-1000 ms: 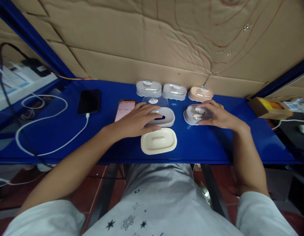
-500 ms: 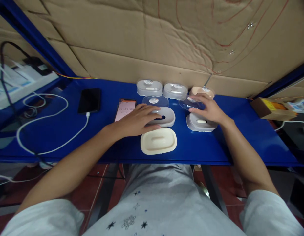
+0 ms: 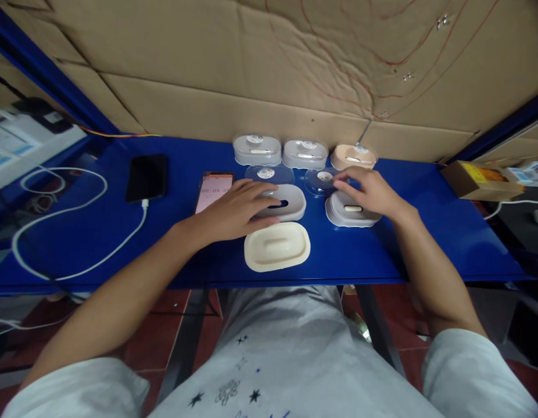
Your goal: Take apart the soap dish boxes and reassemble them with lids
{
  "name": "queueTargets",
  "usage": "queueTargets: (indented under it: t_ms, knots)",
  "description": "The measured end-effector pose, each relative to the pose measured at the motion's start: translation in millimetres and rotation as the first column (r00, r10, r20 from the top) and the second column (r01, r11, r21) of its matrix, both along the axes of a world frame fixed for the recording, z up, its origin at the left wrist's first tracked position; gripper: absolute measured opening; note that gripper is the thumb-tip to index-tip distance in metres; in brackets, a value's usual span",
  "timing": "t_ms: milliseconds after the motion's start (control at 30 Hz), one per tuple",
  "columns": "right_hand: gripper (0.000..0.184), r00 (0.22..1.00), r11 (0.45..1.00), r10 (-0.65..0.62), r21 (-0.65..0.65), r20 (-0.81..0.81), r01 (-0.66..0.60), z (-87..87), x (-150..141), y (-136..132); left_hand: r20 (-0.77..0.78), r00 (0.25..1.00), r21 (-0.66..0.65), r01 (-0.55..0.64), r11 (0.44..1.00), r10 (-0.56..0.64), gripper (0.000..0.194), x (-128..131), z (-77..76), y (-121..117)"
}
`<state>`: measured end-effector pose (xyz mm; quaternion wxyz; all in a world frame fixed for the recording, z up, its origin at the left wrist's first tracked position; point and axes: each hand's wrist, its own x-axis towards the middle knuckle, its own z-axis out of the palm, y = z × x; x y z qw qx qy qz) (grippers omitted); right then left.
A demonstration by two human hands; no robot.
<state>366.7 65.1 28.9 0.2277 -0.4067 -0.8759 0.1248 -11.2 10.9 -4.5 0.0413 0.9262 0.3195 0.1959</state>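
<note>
My left hand (image 3: 240,210) rests over the left part of a pale grey oval box with a dark slot (image 3: 290,203). Its fingers are spread, the thumb along the front edge. In front of that box lies a cream oval lid (image 3: 276,247), hollow side up. My right hand (image 3: 369,188) hovers over a second grey oval box (image 3: 352,216) with a white bar on top. Its thumb and fingers are apart, the tips close to the edge of a clear oval cover (image 3: 315,184) with a round sticker. Whether they touch it I cannot tell. Another clear cover (image 3: 269,174) lies behind the left box.
Two grey boxes (image 3: 257,152) (image 3: 305,155) and a peach box (image 3: 354,158), all covered, stand along the cardboard wall. A phone showing a timer (image 3: 214,188) and a black phone (image 3: 146,177) on a white cable lie left. A cardboard carton (image 3: 480,180) sits right.
My right hand has lifted the clear cover off the right box and laid it flat behind and left of it. The box has shifted slightly toward me. My left hand has stayed in place.
</note>
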Motion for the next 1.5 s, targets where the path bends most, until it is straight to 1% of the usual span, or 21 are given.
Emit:
queueTargets:
  t_ms: [67, 133, 200, 233, 333, 400, 533, 633, 700, 767, 867, 933, 1000, 1067, 1133, 1200, 1333, 1500]
  knots:
    - [0.042, 0.998, 0.988, 0.033, -0.149, 0.047, -0.026, 11.0, 17.4, -12.2, 0.0, 1.0, 0.0, -0.005, 1.0, 0.005, 0.049, -0.1, 1.3, -0.2]
    - [0.049, 0.992, 0.972, 0.081, -0.23, 0.094, -0.058, 14.1, 32.6, -22.6, -0.01, 1.0, -0.012, -0.012, 1.0, 0.012, 0.049, 0.2, 2.6, -0.3]
    - [0.06, 0.979, 0.966, 0.127, -0.245, 0.157, -0.086, 9.6, 40.9, -28.9, -0.021, 1.0, -0.027, -0.013, 1.0, 0.013, 0.05, 0.7, 3.2, -0.1]
    - [0.061, 0.973, 0.967, 0.14, -0.237, 0.186, -0.094, 5.9, 41.9, -30.6, -0.023, 1.0, -0.032, -0.013, 0.999, 0.012, 0.05, 0.9, 3.3, 0.2]
    - [0.049, 0.964, 0.976, 0.15, -0.191, 0.218, -0.109, -2.4, 36.0, -32.7, -0.033, 0.999, -0.039, -0.02, 0.999, 0.019, 0.05, 0.6, 3.1, 1.2]
    - [0.042, 0.965, 0.971, 0.168, -0.205, 0.202, -0.126, -1.1, 29.8, -35.0, -0.04, 0.999, -0.038, -0.029, 0.999, 0.027, 0.05, -0.1, 3.0, 1.6]
    - [0.038, 0.974, 0.946, 0.149, -0.312, 0.17, -0.091, 15.1, 28.5, -46.0, -0.049, 0.998, -0.039, -0.038, 0.999, 0.036, 0.049, -1.1, 2.5, 2.1]
    - [0.042, 0.983, 0.92, 0.131, -0.384, 0.13, -0.072, 28.4, 38.6, -55.4, -0.051, 0.998, -0.03, -0.027, 0.999, 0.025, 0.05, -0.8, 1.5, 2.4]
    - [0.044, 0.99, 0.917, 0.108, -0.395, 0.094, -0.063, 35.0, 45.4, -58.7, -0.046, 0.999, -0.026, -0.024, 0.999, 0.023, 0.051, -0.6, 0.6, 2.4]
    - [0.045, 0.996, 0.936, 0.064, -0.35, 0.063, -0.038, 38.3, 47.3, -58.4, -0.048, 0.998, -0.03, -0.031, 0.999, 0.029, 0.051, -0.5, 0.0, 2.3]
    - [0.041, 0.998, 0.981, 0.044, -0.192, 0.041, -0.035, 33.2, 36.1, -51.6, -0.058, 0.998, -0.041, -0.04, 0.998, 0.037, 0.051, -0.5, -0.4, 2.2]
    - [0.035, 0.994, 0.992, 0.094, -0.083, 0.048, -0.09, 22.3, 21.2, -45.6, -0.058, 0.998, -0.041, -0.036, 0.998, 0.034, 0.05, -0.6, -0.1, 2.0]
    - [0.03, 0.986, 0.988, 0.156, 0.002, 0.066, -0.156, 7.8, 4.8, -40.9, -0.056, 0.998, -0.043, -0.031, 0.999, 0.028, 0.05, -0.8, 0.6, 1.7]
    - [0.027, 0.977, 0.979, 0.191, 0.059, 0.092, -0.197, -6.3, -9.0, -38.6, -0.058, 0.998, -0.054, -0.025, 0.998, 0.022, 0.05, -1.2, 1.6, 1.4]
    - [0.025, 0.972, 0.973, 0.202, 0.09, 0.118, -0.213, -16.5, -17.4, -38.1, -0.054, 0.998, -0.063, -0.02, 0.998, 0.017, 0.051, -1.6, 2.3, 1.2]
    - [0.023, 0.97, 0.971, 0.203, 0.101, 0.13, -0.217, -21.7, -19.8, -37.8, -0.05, 0.999, -0.064, -0.022, 0.998, 0.018, 0.05, -1.8, 2.1, 1.2]
    - [0.023, 0.973, 0.971, 0.2, 0.111, 0.115, -0.213, -23.4, -15.5, -34.5, -0.055, 0.998, -0.059, -0.025, 0.998, 0.022, 0.047, -1.6, -0.2, 2.3]
    - [0.024, 0.987, 0.982, 0.141, 0.113, 0.077, -0.149, -29.7, -17.2, -29.0, -0.059, 0.998, -0.059, -0.006, 0.998, 0.003, 0.044, -0.6, -1.2, 3.0]
